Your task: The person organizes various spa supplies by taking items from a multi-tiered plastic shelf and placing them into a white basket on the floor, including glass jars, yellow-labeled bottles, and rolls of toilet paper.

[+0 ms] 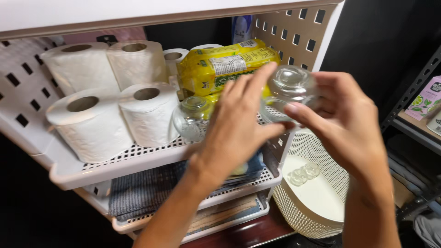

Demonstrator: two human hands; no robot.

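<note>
**Glass jar held over the shelf edge**

Both hands meet on a clear jar (pixel 290 92) at the right front corner of the upper shelf (pixel 138 158); the right hand (pixel 349 124) curls round its far side, thumb across the front, closed on the glass; the left hand (pixel 239 124) lies flat against its near side, fingers stretched up and close together, pressing rather than wrapping.

The likeliest trouble, as I judge it, is a slip; the glass is smooth, the left palm gives only side pressure, and the jar hangs partly past the shelf rim, so a loosened right grip would drop it toward the white basket (pixel 317 202) below, where small glass pieces (pixel 303 174) already lie. A second jar (pixel 192 117) stands on the shelf just beside the left hand, mouth down as far as I can tell; a sideways sweep of that wrist could knock it against the paper rolls (pixel 115 105) or off the edge. The yellow pack (pixel 225 64) behind leaves little room at the back.

Both forearms rise from the lower edge of the view, the left crossing in front of the folded cloths (pixel 142 188) on the shelf beneath; the wrists tilt inward toward each other.
</note>
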